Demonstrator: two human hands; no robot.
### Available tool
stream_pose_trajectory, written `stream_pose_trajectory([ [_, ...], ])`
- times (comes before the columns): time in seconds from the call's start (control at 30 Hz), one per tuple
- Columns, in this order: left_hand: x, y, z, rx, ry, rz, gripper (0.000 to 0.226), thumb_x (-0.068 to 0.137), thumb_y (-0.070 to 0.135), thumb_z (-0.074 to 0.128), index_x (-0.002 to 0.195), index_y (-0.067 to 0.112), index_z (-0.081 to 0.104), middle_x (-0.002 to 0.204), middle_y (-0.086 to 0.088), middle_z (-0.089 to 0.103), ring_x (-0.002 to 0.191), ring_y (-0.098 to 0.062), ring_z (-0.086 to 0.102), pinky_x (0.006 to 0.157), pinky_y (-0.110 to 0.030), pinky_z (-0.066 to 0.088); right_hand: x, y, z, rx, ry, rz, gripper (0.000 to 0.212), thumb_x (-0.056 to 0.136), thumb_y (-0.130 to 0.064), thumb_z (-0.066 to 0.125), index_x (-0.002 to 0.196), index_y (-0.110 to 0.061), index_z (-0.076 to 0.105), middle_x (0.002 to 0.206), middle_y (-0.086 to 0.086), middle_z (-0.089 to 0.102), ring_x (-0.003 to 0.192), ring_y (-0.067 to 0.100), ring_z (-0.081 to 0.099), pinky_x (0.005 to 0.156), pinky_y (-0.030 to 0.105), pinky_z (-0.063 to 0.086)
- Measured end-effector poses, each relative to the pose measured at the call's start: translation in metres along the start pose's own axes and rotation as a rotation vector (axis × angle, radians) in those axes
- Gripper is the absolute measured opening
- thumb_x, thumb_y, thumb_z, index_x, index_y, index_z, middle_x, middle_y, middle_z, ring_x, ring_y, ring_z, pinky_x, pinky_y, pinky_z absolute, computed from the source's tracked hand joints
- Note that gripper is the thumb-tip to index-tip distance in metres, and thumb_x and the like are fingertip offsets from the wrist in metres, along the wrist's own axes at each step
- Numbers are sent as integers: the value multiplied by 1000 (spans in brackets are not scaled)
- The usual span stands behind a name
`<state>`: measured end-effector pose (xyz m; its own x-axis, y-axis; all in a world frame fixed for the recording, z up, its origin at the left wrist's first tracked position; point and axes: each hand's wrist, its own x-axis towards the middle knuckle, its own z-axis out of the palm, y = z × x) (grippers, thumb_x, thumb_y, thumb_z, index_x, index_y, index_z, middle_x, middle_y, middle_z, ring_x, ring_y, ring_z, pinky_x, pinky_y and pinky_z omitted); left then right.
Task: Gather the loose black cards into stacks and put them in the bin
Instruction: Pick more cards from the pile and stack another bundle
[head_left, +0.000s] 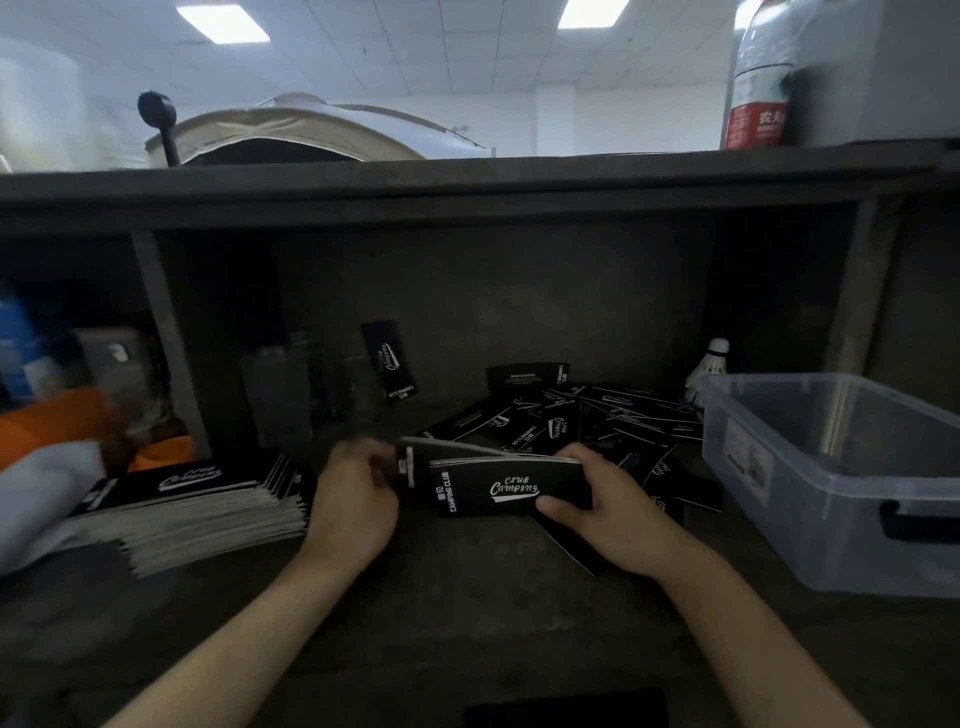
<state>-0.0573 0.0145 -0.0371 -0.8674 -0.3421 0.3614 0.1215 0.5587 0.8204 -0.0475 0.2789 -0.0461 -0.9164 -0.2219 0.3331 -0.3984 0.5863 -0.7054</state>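
Head view: the left hand (358, 499) and right hand (610, 501) are each holding one end of a small card stack (488, 486) in a curled grip above the desk (467, 613). Loose black cards (597, 415) are lying just beyond the right grip, the bin (810, 499) to its right, a tall stack (208, 501) left of the left grip.

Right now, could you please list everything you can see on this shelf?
held stack: one, black, between both hands
loose cards: many, black, heaped behind the right hand
tall stack: one, black with white edges, left
leaning card: one, black, against the back wall
bin: one, clear plastic, right
shuttlecock: one, white, behind the bin
bottle: one, red label, top ledge
left hand: one, grips the held stack's left end
right hand: one, grips its right end
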Motion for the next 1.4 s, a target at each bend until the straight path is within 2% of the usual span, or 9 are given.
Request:
stream_pose_trajectory([
  [0.13,-3,33,15,-247,-20,70,27,105,32,44,113,24,69,114,6,68,109,-12,60,94,-29,41,-1,-1,-1,-4,-1,2,26,90,-27,76,110,-29,58,103,-12,67,97,-5,63,88,19,49],
  [0.3,-25,39,45,-77,-72,208,24,102,15,51,104,24,72,109,10,65,101,-2,59,85,-10,42,-4,-10,-3,13,-21,3,41,85,-31,81,116,-37,54,113,-16,65,106,-6,61,93,16,49],
  [0.5,9,48,38,-482,-315,-154,23,103,15,47,105,17,70,109,-3,73,101,-18,68,85,-33,53,-7,-10,-4,-1,34,-63,26,87,-22,79,102,-35,61,101,-20,69,100,-8,63,81,9,46],
  [0.7,97,20,82,341,-306,125,53,98,41,57,142,13,50,143,-11,56,133,-31,50,111,-37,41,-10,-6,-5,-14,135,-69,28,89,-22,77,100,-41,61,102,-25,70,101,-6,65,91,25,53],
  [0.83,108,11,104,554,-369,99,59,92,47,62,144,23,46,147,-6,52,138,-31,42,112,-42,35,-8,-4,-7,3,167,-69,28,88,-19,79,96,-40,62,100,-26,69,100,-7,64,88,21,50],
  [0.97,109,9,94,236,-334,9,62,74,35,79,132,20,62,129,-7,67,125,-28,59,109,-40,44,-5,-3,-7,69,213,-48,27,88,-17,78,98,-37,63,99,-25,70,98,-8,65,82,12,50],
  [1.03,101,10,85,-58,-172,-15,24,88,16,69,112,15,74,114,-9,73,110,-26,67,100,-36,51,-5,-5,-7,146,236,-30,26,87,-15,78,99,-34,64,100,-27,70,98,-9,65,82,9,50],
  [1.13,71,36,69,-553,-99,-172,25,100,6,52,89,19,71,98,-6,72,88,-17,66,80,-29,53,-6,-6,-8,253,250,7,25,87,-17,78,102,-32,64,102,-20,73,99,-3,68,87,20,54],
  [1.4,-11,52,55,-780,-644,-403,21,103,-3,40,110,-2,60,95,-15,76,89,-25,74,85,-32,57,-8,-12,-9,403,234,95,29,86,-14,79,109,-21,63,106,-4,74,98,2,70,79,20,56],
])
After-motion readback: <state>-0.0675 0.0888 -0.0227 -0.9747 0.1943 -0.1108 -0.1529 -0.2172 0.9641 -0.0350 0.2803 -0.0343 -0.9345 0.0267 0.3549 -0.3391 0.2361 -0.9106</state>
